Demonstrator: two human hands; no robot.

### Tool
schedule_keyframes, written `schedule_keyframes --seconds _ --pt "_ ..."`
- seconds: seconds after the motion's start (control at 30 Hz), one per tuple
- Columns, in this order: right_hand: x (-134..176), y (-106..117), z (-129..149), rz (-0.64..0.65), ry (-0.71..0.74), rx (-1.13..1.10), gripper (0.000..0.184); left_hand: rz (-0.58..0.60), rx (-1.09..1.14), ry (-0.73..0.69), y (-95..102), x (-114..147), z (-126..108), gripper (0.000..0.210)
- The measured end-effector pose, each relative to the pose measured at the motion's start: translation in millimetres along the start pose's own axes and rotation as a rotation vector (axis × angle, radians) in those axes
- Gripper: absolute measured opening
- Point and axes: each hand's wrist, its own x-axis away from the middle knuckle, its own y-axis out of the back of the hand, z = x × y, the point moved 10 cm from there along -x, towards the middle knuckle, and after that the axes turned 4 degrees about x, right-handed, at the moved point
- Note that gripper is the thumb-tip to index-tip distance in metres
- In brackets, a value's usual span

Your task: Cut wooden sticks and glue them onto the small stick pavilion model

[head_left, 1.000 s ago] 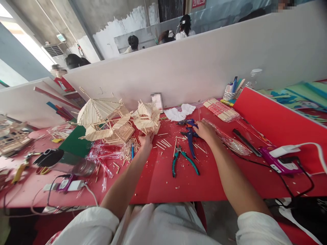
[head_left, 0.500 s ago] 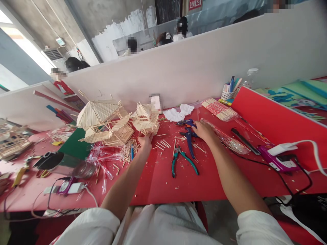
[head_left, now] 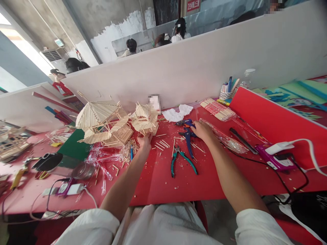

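My left hand [head_left: 144,142] is at the front of a small pavilion [head_left: 145,119] built from thin wooden sticks. Its fingers close on the base, partly hidden. To the left stands a larger stick pavilion [head_left: 98,117]. On the right, my right hand [head_left: 201,130] has its fingers bent over a blue-handled tool [head_left: 187,122] with a dark end, its kind unclear. Blue-handled cutters [head_left: 189,139] lie just below that hand. Nearer to me, green-handled pliers [head_left: 182,160] rest with their handles spread. Several loose sticks [head_left: 162,144] lie between my hands.
A pile of cut sticks [head_left: 129,149] and a blue pen [head_left: 131,153] are beside my left forearm. Farther left lies a clear jar [head_left: 79,170]. White tissue [head_left: 176,114], packed sticks [head_left: 217,109] and a purple power strip [head_left: 274,158] occupy the right. A pale partition [head_left: 178,71] rises behind.
The view has shifted very slightly. Both hands keep their places, and nothing on the table has visibly moved.
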Motion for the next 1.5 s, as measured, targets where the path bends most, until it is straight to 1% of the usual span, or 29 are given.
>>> schedule_keyframes --seconds 0.23,0.57,0.77,0.87,1.0,1.1,1.13,1.2,1.27,1.33,1.37,1.43,1.47,1.5 --pt "0.6 0.8 0.0 0.002 -0.011 -0.006 0.038 0.012 0.005 -0.001 -0.5 -0.9 0.7 0.042" --pt "-0.1 0.8 0.3 -0.001 -0.001 0.004 0.038 -0.025 -0.001 0.011 1.2 0.8 -0.4 0.045" --pt "2.5 3.6 0.3 0.007 -0.03 -0.015 0.036 -0.021 -0.014 0.034 0.9 4.5 -2.0 0.05" --pt "4.9 9.4 3.6 -0.001 -0.025 -0.025 0.034 0.005 -0.037 0.062 3.7 9.1 -9.7 0.048" --pt "8.7 21.9 5.5 -0.039 -0.038 -0.04 0.029 0.083 -0.096 0.103 13.7 20.0 -32.2 0.038" --pt "11.9 33.3 9.7 -0.095 -0.03 -0.059 0.027 0.152 -0.215 0.144 28.5 30.8 -50.0 0.031" --pt "12.6 36.5 13.5 -0.111 -0.013 -0.064 0.026 0.22 -0.306 0.127 30.1 35.0 -56.9 0.029" --pt "12.2 42.0 25.8 -0.136 0.042 -0.077 0.025 0.303 -0.358 0.124 37.4 42.7 -66.7 0.031" --pt "7.9 46.0 45.1 -0.147 0.126 -0.087 0.023 0.518 -0.543 0.071 29.7 55.1 -71.6 0.033" --pt "-2.1 46.6 70.9 -0.128 0.231 -0.082 0.023 0.699 -0.786 0.035 21.0 68.5 -67.4 0.037" --pt "-9.4 45.7 85.0 -0.116 0.284 -0.069 0.023 0.767 -0.879 0.011 15.2 74.5 -65.3 0.038" --pt "-28.5 40.9 111.1 -0.087 0.358 -0.013 0.026 0.885 -1.012 -0.107 -4.1 86.8 -65.7 0.038" --pt "-40.3 35.8 120.9 -0.061 0.368 0.025 0.029 0.923 -1.053 -0.169 -14.8 92.2 -66.7 0.038" --pt "-53.3 28.0 126.7 -0.015 0.348 0.061 0.032 0.954 -1.083 -0.224 -25.3 97.1 -67.5 0.038"
